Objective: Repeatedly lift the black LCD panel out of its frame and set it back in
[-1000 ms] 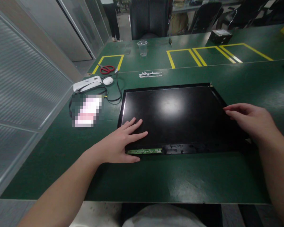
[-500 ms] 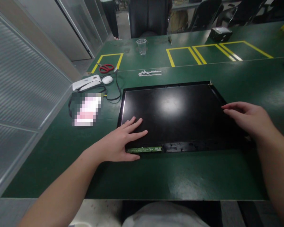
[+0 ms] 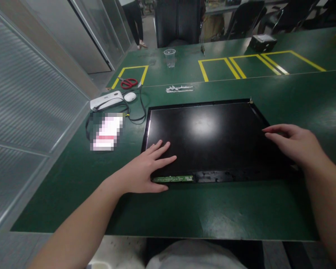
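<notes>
A black display panel (image 3: 212,147) in a thin dark frame lies flat on the green table (image 3: 184,213), its glossy face up with a bright reflection. My left hand (image 3: 145,164) rests with fingers spread over the panel's near left corner. Beside its thumb, a narrow green circuit board (image 3: 173,179) sits along the near edge. At the panel's right side, my right hand (image 3: 299,144) is pinched, thumb and forefinger together over the frame. Whatever may be between those fingertips is too small to make out.
Red-handled scissors (image 3: 128,83), a white device (image 3: 108,100) with a dark strap, a white mouse-like object (image 3: 130,97) and a blurred-out item (image 3: 108,132) lie left. Farther back are white scraps (image 3: 179,89), a clear cup (image 3: 170,59) and a black box (image 3: 263,43). A person (image 3: 134,22) stands beyond.
The view has shifted slightly, so everything sits a little lower and to the right. Both hands keep their places on the panel. The person in the background shows more of their legs.
</notes>
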Demonstrator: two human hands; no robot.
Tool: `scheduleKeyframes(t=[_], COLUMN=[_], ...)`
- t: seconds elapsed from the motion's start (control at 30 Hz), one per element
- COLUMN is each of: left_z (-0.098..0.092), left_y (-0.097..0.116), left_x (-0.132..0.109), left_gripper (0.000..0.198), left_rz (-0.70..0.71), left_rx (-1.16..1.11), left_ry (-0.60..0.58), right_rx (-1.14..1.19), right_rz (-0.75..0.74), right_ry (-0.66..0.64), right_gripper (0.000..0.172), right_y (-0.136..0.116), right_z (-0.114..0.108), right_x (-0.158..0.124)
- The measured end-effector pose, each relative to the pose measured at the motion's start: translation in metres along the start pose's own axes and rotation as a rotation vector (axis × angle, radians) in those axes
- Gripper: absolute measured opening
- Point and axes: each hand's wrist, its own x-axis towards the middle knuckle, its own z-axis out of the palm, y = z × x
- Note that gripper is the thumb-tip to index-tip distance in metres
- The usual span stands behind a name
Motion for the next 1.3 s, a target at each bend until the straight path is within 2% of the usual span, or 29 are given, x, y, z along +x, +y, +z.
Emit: scheduleKeyframes(t=[0.27, 0.5, 0.6, 0.67, 0.73, 0.83, 0.9, 1.03, 1.1, 1.2, 1.3], left_z=[0.000, -0.001, -0.007, -0.010, -0.012, -0.012, -0.012, -0.012, -0.012, -0.010, -0.007], left_y=[0.001, -0.001, -0.001, -0.001, -0.002, -0.007, -0.014, -0.026, -0.029, -0.031, -0.033], left_x=[-0.001, 0.000, -0.002, -0.003, -0.004, -0.003, -0.002, -0.001, 0.000, 0.000, 0.000], left_gripper=[0.091, 0.095, 0.084, 0.067, 0.056, 0.055, 0.059, 0.075, 0.076, 0.067, 0.055], left_rz=[-0.014, -0.021, -0.026, -0.062, -0.132, -0.264, -0.364, -0.496, -0.554, -0.616, -0.597], left_rx=[-0.019, -0.029, -0.121, -0.160, -0.130, -0.006, 0.040, 0.037, 0.075, 0.176, 0.240], left_ry=[0.015, 0.007, 0.029, 0.102, 0.225, 0.397, 0.448, 0.426, 0.388, 0.320, 0.303], right_rx=[-0.007, 0.021, 0.067, 0.104, 0.141, 0.166, 0.160, 0.147, 0.116, 0.070, 0.070], right_rz=[0.027, 0.050, 0.065, 0.070, 0.062, 0.075, 0.109, 0.155, 0.154, 0.104, 0.045], right_ry=[-0.033, -0.005, 0.021, 0.038, 0.049, 0.071, 0.087, 0.079, 0.071, 0.072, 0.073], right_gripper=[0.038, 0.040, 0.039, 0.039, 0.039, 0.037, 0.035, 0.037, 0.038, 0.038, 0.037], right_y=[0.003, 0.010, 0.009, 0.005, -0.001, -0.009, -0.010, 0.002, 0.008, 0.015, 0.018], right_z=[0.001, 0.003, 0.001, -0.001, -0.003, -0.006, -0.007, -0.005, -0.004, -0.002, 0.000], right_x=[0.002, 0.004, 0.002, -0.002, -0.006, -0.010, -0.010, -0.003, 0.001, 0.005, 0.008])
